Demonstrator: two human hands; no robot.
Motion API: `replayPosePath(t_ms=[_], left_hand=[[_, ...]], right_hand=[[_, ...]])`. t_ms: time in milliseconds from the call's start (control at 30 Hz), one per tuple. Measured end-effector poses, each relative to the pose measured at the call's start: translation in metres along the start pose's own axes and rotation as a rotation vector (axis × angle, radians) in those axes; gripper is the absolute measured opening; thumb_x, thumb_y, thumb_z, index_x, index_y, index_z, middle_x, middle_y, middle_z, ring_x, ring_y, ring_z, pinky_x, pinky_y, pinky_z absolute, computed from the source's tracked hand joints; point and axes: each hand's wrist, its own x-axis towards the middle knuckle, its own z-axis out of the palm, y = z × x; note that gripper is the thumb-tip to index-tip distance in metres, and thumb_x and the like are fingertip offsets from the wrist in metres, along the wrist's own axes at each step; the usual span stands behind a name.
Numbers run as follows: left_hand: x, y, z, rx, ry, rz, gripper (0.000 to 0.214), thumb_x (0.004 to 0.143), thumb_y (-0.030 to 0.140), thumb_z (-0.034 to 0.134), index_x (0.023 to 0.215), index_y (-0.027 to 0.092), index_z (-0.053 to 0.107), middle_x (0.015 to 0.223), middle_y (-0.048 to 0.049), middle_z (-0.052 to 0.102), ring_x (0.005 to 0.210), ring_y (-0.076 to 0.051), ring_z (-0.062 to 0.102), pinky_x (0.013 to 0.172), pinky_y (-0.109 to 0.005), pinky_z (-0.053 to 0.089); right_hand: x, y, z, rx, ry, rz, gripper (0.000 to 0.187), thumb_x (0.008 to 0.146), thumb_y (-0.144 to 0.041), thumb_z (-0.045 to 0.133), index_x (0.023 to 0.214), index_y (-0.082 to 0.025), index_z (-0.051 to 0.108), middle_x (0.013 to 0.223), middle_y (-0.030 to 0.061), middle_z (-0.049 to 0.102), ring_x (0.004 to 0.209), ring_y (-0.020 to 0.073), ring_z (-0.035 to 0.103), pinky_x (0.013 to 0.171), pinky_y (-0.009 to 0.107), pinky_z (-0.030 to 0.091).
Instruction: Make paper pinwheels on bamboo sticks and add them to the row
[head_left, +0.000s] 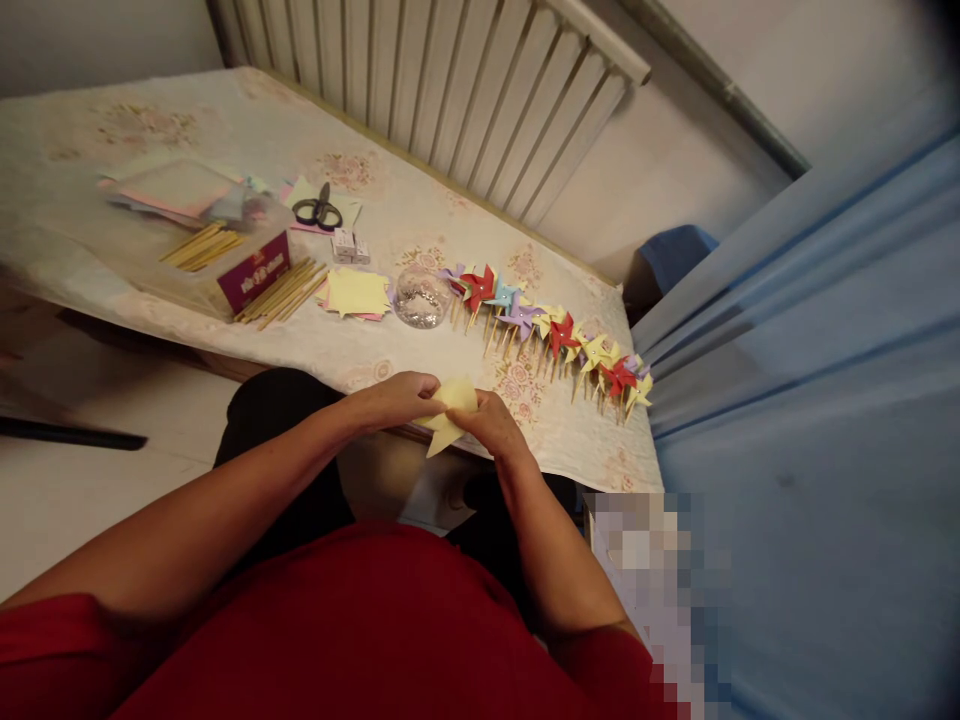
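Note:
Both my hands hold a pale yellow paper piece (452,413) over my lap, just off the table's near edge. My left hand (397,398) pinches its left side with curled fingers. My right hand (487,422) grips its right side, fingers closed. On the table (390,215) behind lies a row of several finished paper pinwheels (555,335) on wooden sticks, red, yellow, purple and blue.
A clear round container (420,297), a stack of yellow paper squares (356,292), wooden sticks (281,290), a maroon box (253,270), black scissors (318,211) and pink paper sheets (176,188) lie on the table. A radiator (450,90) stands behind; blue fabric (810,420) hangs right.

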Motion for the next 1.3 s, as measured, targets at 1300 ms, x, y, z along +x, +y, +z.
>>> replayPosePath(t_ms=[1300], left_hand=[[-0.015,-0.013,0.032,-0.706,0.231,-0.158,0.034,0.059,0.028,0.074,0.089,0.013,0.068,0.072,-0.0046,0.072,0.066,-0.018,0.066,0.065,-0.029,0.050]], right_hand=[[-0.018,0.017,0.030,0.394,0.372,-0.016,0.034,0.065,-0.032,0.069,0.096,-0.020,0.062,0.082,0.0021,0.070,0.075,0.0177,0.066,0.073,0.031,0.055]])
